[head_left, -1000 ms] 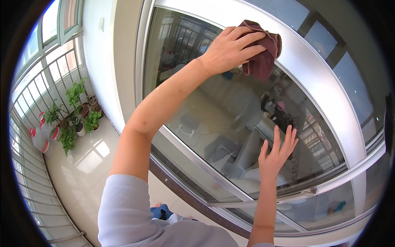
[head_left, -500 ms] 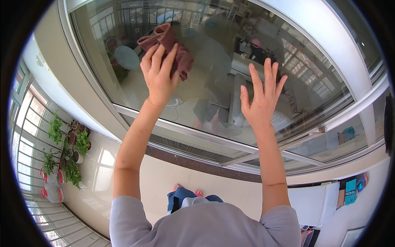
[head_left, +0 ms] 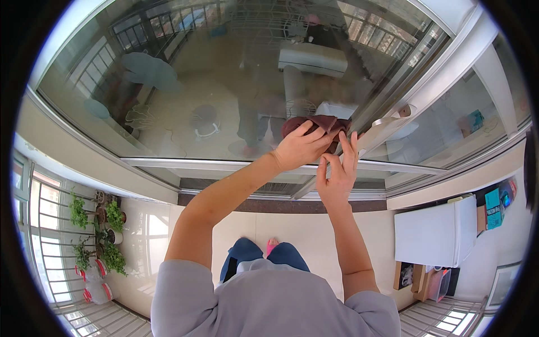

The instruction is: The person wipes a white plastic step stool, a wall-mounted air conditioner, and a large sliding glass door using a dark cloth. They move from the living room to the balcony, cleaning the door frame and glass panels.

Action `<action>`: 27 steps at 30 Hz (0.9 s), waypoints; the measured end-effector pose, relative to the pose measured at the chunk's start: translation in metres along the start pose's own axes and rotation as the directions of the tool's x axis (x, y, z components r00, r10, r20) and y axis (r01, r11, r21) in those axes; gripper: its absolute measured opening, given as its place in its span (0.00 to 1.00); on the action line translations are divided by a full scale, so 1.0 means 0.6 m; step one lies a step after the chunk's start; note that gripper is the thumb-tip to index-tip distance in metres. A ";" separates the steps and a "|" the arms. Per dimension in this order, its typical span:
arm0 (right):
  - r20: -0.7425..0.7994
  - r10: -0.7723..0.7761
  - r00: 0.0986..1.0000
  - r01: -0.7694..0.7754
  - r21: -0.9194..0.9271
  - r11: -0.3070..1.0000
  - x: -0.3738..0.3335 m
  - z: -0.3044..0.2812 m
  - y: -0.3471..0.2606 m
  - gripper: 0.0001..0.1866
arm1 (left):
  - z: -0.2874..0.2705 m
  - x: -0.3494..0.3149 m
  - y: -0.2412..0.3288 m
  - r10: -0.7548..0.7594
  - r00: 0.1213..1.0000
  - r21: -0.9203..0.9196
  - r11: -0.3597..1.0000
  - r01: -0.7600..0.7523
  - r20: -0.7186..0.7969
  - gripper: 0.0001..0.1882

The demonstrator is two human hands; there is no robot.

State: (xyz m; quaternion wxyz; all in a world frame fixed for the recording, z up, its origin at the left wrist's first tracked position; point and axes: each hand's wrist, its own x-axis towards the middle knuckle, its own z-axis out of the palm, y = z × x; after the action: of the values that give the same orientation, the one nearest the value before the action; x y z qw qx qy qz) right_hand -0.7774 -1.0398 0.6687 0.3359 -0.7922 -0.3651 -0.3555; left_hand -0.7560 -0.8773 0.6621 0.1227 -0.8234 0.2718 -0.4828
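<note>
Glass (head_left: 219, 90) faces tiled floor (head_left: 309, 230); left hand (head_left: 303, 147), now lower on glass, grasps cloth (head_left: 325, 122); grip of right hand (head_left: 338, 171) I cannot tell.

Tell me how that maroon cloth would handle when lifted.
The maroon cloth would likely be floppy, since it bunches into folds under the left hand. Probably light, being just fabric, though dampness can't be judged. Unlikely to roll, given its crumpled shape.

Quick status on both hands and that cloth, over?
Left hand holding maroon cloth, lower right of glass pane. Right hand at cloth's edge, grip unclear. Silver handle close by, rightward.
</note>
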 end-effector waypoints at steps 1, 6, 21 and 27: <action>0.026 0.030 0.999 -0.030 0.005 1.000 -0.022 -0.006 0.015 0.12 | 0.010 -0.019 0.017 0.057 0.995 0.006 0.998 -0.058 0.082 0.19; 0.136 -0.002 0.991 0.000 0.008 1.000 -0.098 -0.027 0.030 0.12 | -0.066 -0.144 -0.046 -0.212 0.973 -0.002 0.977 0.213 0.096 0.16; 0.247 -0.018 0.969 -0.002 0.083 0.997 -0.104 0.111 -0.129 0.14 | -0.232 -0.460 -0.250 -0.770 0.628 0.193 0.604 0.773 -0.108 0.30; 0.285 0.051 0.957 -0.063 0.034 0.997 -0.095 0.215 -0.258 0.17 | -0.337 -0.662 -0.433 -0.881 0.329 0.126 0.304 0.944 -0.340 0.27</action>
State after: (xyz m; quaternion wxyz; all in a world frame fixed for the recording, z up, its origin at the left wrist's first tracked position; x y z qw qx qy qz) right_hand -0.8904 -0.8782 0.5972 0.3071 -0.8378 -0.3941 -0.2204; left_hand -0.9983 -0.4267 0.5953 -0.0794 -0.7455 -0.3123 -0.5834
